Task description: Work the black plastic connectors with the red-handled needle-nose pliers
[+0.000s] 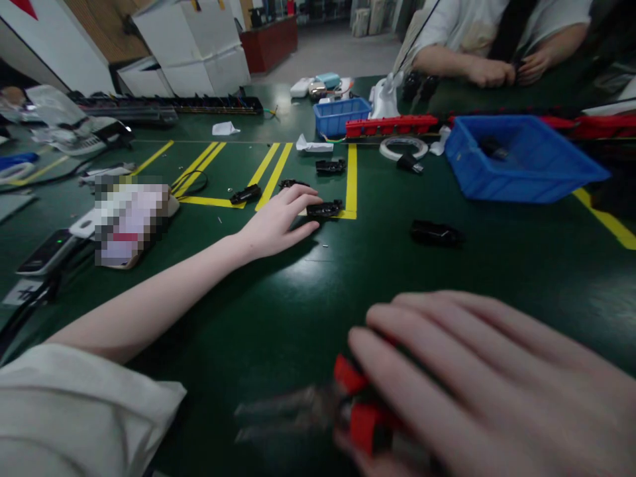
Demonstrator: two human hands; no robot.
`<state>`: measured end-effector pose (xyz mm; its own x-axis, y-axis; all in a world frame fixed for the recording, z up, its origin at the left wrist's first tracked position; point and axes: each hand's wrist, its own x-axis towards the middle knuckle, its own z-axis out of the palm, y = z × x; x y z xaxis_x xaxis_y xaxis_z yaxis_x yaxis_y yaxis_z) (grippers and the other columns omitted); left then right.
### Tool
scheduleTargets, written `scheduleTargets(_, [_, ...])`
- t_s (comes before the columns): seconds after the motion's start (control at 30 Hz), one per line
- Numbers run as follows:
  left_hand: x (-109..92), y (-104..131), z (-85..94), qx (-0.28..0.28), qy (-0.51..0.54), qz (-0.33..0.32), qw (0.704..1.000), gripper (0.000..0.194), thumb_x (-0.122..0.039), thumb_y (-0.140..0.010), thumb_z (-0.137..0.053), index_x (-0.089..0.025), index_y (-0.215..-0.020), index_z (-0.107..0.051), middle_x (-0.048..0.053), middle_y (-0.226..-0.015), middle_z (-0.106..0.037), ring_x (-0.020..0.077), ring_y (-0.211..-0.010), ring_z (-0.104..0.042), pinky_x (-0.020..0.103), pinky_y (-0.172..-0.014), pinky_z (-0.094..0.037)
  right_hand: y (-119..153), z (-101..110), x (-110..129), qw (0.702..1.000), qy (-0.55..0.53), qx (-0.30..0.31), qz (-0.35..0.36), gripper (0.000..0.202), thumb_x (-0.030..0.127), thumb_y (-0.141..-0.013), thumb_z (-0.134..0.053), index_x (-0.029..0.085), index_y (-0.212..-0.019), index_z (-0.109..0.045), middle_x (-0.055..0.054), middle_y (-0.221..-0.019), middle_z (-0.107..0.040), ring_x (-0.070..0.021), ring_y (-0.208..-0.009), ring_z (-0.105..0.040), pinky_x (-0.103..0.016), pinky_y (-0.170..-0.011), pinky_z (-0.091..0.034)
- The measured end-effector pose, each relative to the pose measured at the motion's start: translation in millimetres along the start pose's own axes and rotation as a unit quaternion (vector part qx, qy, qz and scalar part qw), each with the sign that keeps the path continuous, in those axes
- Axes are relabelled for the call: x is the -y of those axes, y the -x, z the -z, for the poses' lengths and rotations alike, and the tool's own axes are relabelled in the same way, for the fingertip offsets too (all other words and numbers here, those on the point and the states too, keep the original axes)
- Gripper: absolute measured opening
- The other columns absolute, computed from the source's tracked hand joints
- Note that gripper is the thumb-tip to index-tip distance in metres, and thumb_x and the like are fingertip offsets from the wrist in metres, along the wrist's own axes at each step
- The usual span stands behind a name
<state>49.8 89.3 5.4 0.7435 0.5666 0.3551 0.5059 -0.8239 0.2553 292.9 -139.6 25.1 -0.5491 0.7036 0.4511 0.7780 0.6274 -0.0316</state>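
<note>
Reaching across the dark green worktop (278,311), the left hand (278,222) lies open, fingertips touching a small black plastic part (324,210) on yellow tape. The right hand (487,384) grips red-handled pliers (358,407) at the near edge. A large blue plastic bin (521,173) near the far right edge holds one dark piece; bare worktop lies between.

No text, label, brand or number can be read anywhere; the card (130,224) at the left of the table (278,311) is blurred to blocks, and the yellow lines (271,173) painted on the green top carry no letters or figures
</note>
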Motion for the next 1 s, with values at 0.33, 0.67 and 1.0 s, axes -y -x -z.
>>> scheduleTargets(0.33, [10,-6,-11.4,0.023,0.093,0.02,0.995,0.018,-0.024,-0.097,-0.057,-0.017,-0.111,-0.066,0.011,-0.126,-0.063,0.0222,-0.12,-0.062,0.046,-0.107,-0.051,-55,-46,-106,0.987,0.102,0.047,-0.116,0.047,0.062,-0.092,-0.051,0.02,-0.104,-0.068,-0.014,-0.099,-0.071,-0.0286,-0.086,-0.062,-0.039,-0.069,-0.04])
scheduleTargets(0.67, [-2,10,5.3,0.06,0.075,-0.002,0.995,0.018,-0.02,-0.094,-0.058,-0.016,-0.109,-0.067,0.01,-0.123,-0.065,0.0226,-0.116,-0.063,0.045,-0.104,-0.052,-61,-48,-95,0.983,0.1,0.071,-0.136,0.051,0.065,-0.091,-0.049,0.02,-0.106,-0.069,-0.014,-0.101,-0.07,-0.0285,-0.085,-0.062,-0.039,-0.07,-0.039])
scheduleTargets(1.0, [-10,72,27.2,0.065,0.079,0.058,0.993,0.048,-0.026,-0.095,-0.06,-0.019,-0.141,-0.049,0.011,-0.135,-0.063,0.0236,-0.121,-0.063,0.045,-0.103,-0.054,-73,-49,-99,0.982,0.107,0.131,-0.084,0.051,0.064,-0.093,-0.042,0.02,-0.093,-0.067,-0.008,-0.087,-0.068,-0.0196,-0.07,-0.058,-0.032,-0.06,-0.036])
